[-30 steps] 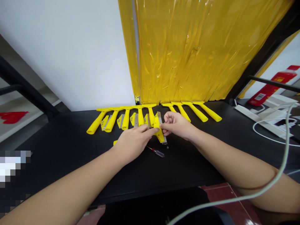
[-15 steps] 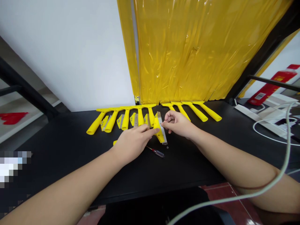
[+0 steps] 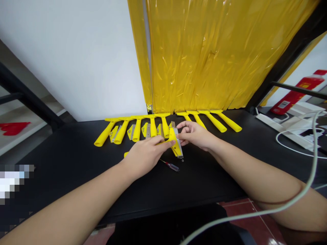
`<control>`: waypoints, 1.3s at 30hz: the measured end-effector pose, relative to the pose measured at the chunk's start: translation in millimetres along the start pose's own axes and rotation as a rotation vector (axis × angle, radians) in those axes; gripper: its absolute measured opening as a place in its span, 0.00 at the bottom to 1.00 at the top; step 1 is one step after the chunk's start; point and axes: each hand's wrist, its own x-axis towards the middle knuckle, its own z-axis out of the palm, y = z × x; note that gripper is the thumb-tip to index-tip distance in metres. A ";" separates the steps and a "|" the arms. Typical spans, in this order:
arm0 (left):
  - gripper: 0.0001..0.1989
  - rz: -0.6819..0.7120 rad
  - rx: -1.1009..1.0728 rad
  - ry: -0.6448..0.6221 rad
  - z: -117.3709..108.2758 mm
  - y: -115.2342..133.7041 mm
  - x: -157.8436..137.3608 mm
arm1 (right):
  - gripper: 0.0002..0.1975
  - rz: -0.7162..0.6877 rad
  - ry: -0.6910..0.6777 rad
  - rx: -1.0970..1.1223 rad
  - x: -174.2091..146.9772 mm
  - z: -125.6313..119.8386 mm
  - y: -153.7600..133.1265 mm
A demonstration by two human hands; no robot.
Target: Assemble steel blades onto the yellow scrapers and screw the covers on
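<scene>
1. Clearly, the yellow scraper [image 3: 176, 147] is between the two hands, over the middle of the tabletop [image 3: 199, 183], with a metal blade [image 3: 180, 147] along the right side of its head.
2. The left hand [image 3: 143, 154] has its fingers closed on the scraper, one reaching onto the head; a firm grip there should stop the tool twisting.
3. The right hand [image 3: 197, 136] has its thumb and forefinger drawn narrow at the blade; whether they pinch anything small I cannot tell. A light touch on the flat, clear of the edge, seems wisest.
4. Best to line the blade up evenly with the head before pressing on it.
5. A small ring [image 3: 182, 160] lies loose below the blade, near the screwdriver [image 3: 173, 167]; low, slow wrist movements would avoid knocking either away.
</scene>
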 end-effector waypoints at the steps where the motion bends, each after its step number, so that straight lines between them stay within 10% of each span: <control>1: 0.23 0.010 -0.013 0.002 -0.2 0.1 0.1 | 0.16 0.005 -0.006 -0.008 -0.3 0.4 -0.9; 39: 0.24 0.194 -0.122 0.091 7.4 -5.9 -1.2 | 0.07 0.097 0.030 -0.015 -2.4 3.8 -4.6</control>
